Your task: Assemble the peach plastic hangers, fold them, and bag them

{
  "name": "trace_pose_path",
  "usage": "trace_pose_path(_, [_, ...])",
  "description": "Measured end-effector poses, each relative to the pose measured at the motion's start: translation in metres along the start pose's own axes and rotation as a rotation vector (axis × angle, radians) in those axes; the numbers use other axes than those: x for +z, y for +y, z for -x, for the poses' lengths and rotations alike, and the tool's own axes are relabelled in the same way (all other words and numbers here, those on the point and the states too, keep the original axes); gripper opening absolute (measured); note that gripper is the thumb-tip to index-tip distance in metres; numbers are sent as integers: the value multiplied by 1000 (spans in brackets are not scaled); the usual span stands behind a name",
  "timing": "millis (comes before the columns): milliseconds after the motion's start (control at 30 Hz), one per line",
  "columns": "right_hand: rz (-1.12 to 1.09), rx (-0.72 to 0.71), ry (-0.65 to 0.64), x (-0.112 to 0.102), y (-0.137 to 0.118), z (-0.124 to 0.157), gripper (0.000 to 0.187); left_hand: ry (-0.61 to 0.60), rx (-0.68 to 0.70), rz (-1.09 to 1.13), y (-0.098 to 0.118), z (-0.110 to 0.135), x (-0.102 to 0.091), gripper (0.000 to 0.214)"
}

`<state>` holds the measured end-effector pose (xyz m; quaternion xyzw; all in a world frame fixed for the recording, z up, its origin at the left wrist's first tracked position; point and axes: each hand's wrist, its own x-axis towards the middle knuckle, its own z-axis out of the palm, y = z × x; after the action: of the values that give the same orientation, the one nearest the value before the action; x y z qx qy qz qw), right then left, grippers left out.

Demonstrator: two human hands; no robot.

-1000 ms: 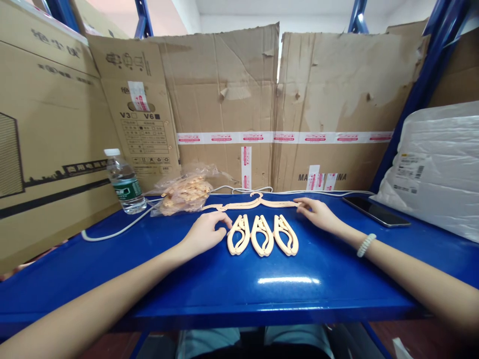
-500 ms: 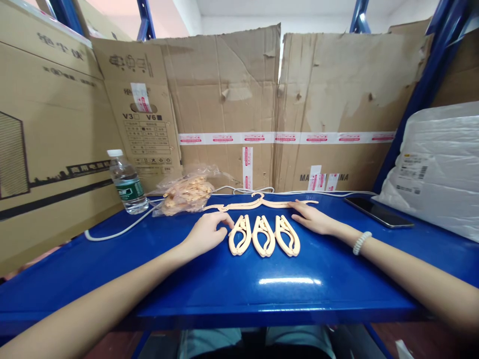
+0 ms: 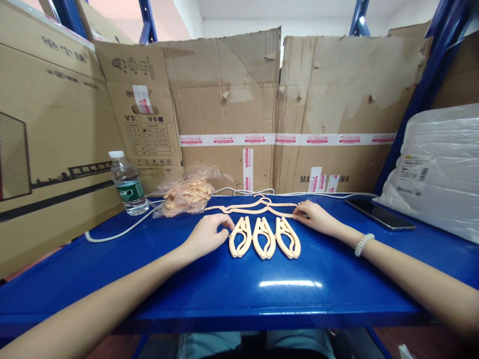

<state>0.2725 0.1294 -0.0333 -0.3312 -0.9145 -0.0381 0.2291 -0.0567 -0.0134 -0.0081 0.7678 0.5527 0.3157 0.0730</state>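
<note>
Three folded peach plastic hangers lie in a row on the blue table: a left one, a middle one and a right one. Behind them are unfolded hangers, apparently two, overlapping, with hooks pointing away from me. My right hand pinches the right arm end of the nearer unfolded hanger. Resting by the left folded hanger, my left hand has its thumb and forefinger apart, the forefinger tip at that hanger's edge. Its other fingers are mostly hidden.
A clear plastic bag of folded hangers lies at the back left, beside a water bottle. A white cable runs along the back. On the right are a phone and a white wrapped package. Cardboard walls the back.
My right hand has gone from lying on the unfolded hanger to pinching its arm. The unfolded hangers now show as two separate outlines, one shifted toward me. My left hand stays put.
</note>
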Motion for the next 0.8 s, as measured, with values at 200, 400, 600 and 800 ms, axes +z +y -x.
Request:
trace_pose_path(200, [-38, 33, 56, -19, -6, 5, 14, 53, -22, 209, -2, -4, 1, 32])
trace_pose_path(400, [21, 49, 241, -51, -13, 11, 18, -49, -229, 562, 2, -6, -2, 28])
trace_pose_path(600, [-32, 89, 394, -66, -30, 15, 18, 29, -438, 873, 7, -4, 1, 53])
trace_pose_path(800, [-23, -61, 305, -49, -53, 16, 16, 60, -314, 732, 20, 0, 1, 64])
